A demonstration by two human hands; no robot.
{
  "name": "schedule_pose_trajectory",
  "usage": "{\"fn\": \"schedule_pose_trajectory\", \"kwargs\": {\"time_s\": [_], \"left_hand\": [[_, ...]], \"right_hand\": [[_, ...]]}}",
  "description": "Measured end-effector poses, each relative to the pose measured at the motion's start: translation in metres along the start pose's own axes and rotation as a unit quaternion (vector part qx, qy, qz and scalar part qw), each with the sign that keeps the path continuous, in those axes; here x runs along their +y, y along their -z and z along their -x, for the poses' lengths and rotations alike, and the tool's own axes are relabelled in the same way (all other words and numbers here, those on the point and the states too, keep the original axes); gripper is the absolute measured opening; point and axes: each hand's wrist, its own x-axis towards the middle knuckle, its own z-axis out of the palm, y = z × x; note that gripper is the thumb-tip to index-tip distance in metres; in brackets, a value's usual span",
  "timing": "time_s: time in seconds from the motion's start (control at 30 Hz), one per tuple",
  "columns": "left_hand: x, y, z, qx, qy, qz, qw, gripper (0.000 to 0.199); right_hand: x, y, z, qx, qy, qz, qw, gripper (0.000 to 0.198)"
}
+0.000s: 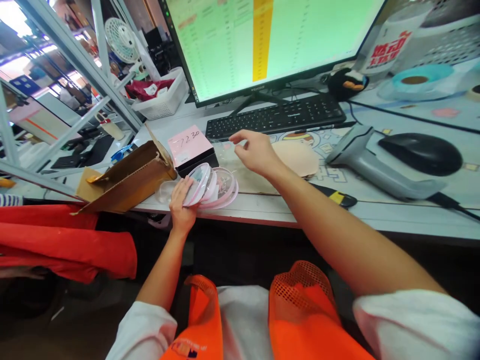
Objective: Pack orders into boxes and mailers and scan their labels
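My left hand [182, 202] is closed on a stack of round, clear-faced pouches with pink rims [219, 204] at the table's front edge. Their exact kind is hard to tell. My right hand [257, 152] hovers over the desk just in front of the keyboard, fingers bent, with a gap between thumb and forefinger and nothing visible in it. Left of it, a black box with a pink top [189, 145] has "7230" handwritten on it. A crumpled piece of clear plastic [227, 154] lies between that box and my right hand.
An open cardboard box [127, 182] stands at left. Behind are a keyboard [277, 116] and a monitor [232, 50]. On the right lie a barcode scanner [378, 167], a mouse [422, 152], a box cutter [337, 196] and tape [423, 77]. A red sleeve [67, 245] shows at left.
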Motion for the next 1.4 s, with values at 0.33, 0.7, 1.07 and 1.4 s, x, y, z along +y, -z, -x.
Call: {"fn": "schedule_pose_trajectory", "kwargs": {"time_s": [0.33, 0.7, 1.07, 1.4], "left_hand": [[0.002, 0.005, -0.002, -0.017, -0.029, -0.008, 0.999, 0.069], [0.004, 0.003, -0.004, -0.019, -0.035, -0.014, 0.999, 0.064], [0.001, 0.003, -0.004, -0.022, -0.028, -0.009, 0.999, 0.074], [0.013, -0.005, -0.009, -0.031, -0.030, -0.033, 0.999, 0.064]], "right_hand": [[0.035, -0.004, -0.063, -0.214, -0.038, 0.336, 0.917, 0.069], [0.051, 0.009, -0.033, -0.221, -0.081, 0.309, 0.921, 0.043], [0.012, 0.062, -0.034, -0.002, -0.120, -0.115, 0.986, 0.026], [-0.040, -0.004, 0.065, -0.215, 0.035, 0.120, 0.969, 0.019]]}}
